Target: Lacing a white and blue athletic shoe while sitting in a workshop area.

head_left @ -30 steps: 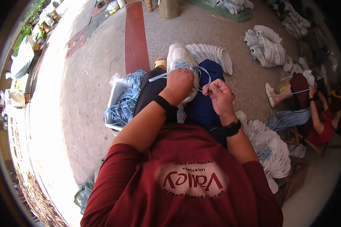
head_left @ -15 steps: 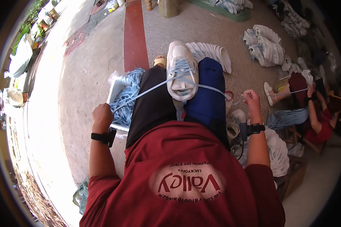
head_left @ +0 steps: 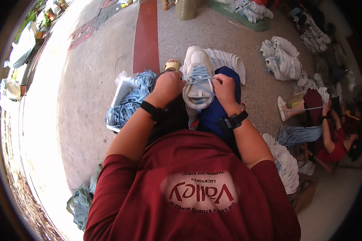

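A white sneaker (head_left: 197,94) rests on my lap between my knees, toe pointing away from me. Its light blue shoelace (head_left: 200,73) crosses through the eyelets in the upper part. At the shoe's left side, my left hand (head_left: 169,86) is closed with fingers pinched on the lace. My right hand (head_left: 224,87) pinches the lace at the right side of the shoe. A strand of lace runs across the shoe's opening between the hands. The fingertips partly hide the lace ends.
Left of my leg is a white box (head_left: 116,105) heaped with light blue laces (head_left: 133,102). A row of white shoe pieces (head_left: 229,62) lies beyond my right knee. More shoe bundles (head_left: 280,58) are on the floor at right, where a co-worker (head_left: 329,142) sits handling a lace.
Both hands have come inward from wide apart, where the lace was stretched out sideways. They are now close against the shoe's two sides.
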A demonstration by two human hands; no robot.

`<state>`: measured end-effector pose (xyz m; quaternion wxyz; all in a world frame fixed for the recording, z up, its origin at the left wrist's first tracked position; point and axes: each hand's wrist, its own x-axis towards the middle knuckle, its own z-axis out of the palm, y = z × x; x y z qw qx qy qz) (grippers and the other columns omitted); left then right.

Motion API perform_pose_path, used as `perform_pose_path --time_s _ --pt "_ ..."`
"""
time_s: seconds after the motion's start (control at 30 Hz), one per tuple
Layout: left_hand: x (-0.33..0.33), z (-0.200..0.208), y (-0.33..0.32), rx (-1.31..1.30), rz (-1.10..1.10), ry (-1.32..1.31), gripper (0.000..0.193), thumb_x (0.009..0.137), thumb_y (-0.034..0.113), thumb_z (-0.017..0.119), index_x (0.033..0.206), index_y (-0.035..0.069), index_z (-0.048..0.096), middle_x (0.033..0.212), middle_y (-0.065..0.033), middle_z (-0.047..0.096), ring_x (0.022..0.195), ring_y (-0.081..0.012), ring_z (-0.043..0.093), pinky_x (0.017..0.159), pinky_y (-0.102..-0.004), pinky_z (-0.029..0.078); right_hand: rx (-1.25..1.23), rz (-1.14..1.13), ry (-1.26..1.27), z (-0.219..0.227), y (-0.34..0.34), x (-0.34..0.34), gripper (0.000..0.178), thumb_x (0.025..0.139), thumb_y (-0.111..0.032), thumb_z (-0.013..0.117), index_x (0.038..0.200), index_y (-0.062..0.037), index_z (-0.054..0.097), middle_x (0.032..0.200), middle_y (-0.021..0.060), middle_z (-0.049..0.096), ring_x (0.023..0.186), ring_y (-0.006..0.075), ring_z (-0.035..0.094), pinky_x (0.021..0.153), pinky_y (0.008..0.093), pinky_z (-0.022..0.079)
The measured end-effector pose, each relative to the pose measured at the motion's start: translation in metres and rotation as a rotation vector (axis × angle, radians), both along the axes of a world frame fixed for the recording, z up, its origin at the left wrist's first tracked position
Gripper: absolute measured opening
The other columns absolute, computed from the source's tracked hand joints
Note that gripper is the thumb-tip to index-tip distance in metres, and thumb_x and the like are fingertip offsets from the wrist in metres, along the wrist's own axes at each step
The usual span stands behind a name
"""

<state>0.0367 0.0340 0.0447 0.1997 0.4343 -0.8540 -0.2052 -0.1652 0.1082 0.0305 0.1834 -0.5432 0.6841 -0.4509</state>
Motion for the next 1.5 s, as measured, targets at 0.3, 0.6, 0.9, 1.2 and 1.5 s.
perform_pose_path --time_s 0.3,0.6,0.9,1.2,1.5 --pt "-0.016 -0.022 -0.008 0.165 0.006 0.415 0.017 0.080 0.015 0.059 0.075 0.000 0.060 0.069 -0.0124 0.062 0.063 -0.0243 0.060 0.061 -0.0344 0.047 0.070 0.081 -0.824 -0.002 -0.008 -0.006 0.006 0.078 -0.006 0.058 0.074 -0.0011 0.061 0.064 0.0014 0.057 0.055 0.0095 0.049 0.055 0.0245 0.039" --pt "-0.011 -0.010 -0.013 1.005 -0.203 0.872 0.008 0.085 0.013 0.057 0.082 0.005 0.058 0.068 0.0041 0.051 0.063 -0.0064 0.047 0.062 -0.0184 0.039 0.112 0.269 -0.911 0.002 -0.005 -0.012 0.013 0.081 -0.008 0.059 0.068 -0.0073 0.055 0.064 -0.0062 0.045 0.058 0.0039 0.036 0.057 0.0192 0.031" --pt "0.000 0.004 0.009 0.626 -0.028 0.877 0.014 0.086 0.014 0.059 0.092 0.002 0.058 0.076 0.0015 0.056 0.069 -0.0052 0.050 0.065 -0.0194 0.042 -0.031 0.257 -0.136 0.015 0.031 -0.016 0.020 0.084 -0.016 0.062 0.089 0.0011 0.053 0.062 0.0090 0.054 0.053 0.0144 0.049 0.051 0.0286 0.039" --pt "0.083 -0.008 0.008 0.527 -0.021 0.583 0.008 0.082 0.008 0.065 0.079 0.000 0.064 0.066 0.0033 0.057 0.062 -0.0037 0.047 0.057 -0.0202 0.040 0.163 0.318 -0.008 0.054 0.066 -0.072 0.012 0.077 -0.007 0.062 0.069 0.0022 0.061 0.057 0.0040 0.053 0.055 0.0101 0.048 0.053 0.0268 0.038" --pt "0.172 -0.027 -0.007 0.503 0.115 0.383 0.003 0.079 0.002 0.063 0.080 -0.001 0.065 0.068 0.0022 0.060 0.062 -0.0034 0.049 0.058 -0.0191 0.040 0.221 0.168 0.233 0.074 0.090 -0.152 0.009 0.076 -0.005 0.060 0.073 0.0025 0.060 0.058 0.0070 0.053 0.054 0.0128 0.046 0.054 0.0276 0.038"
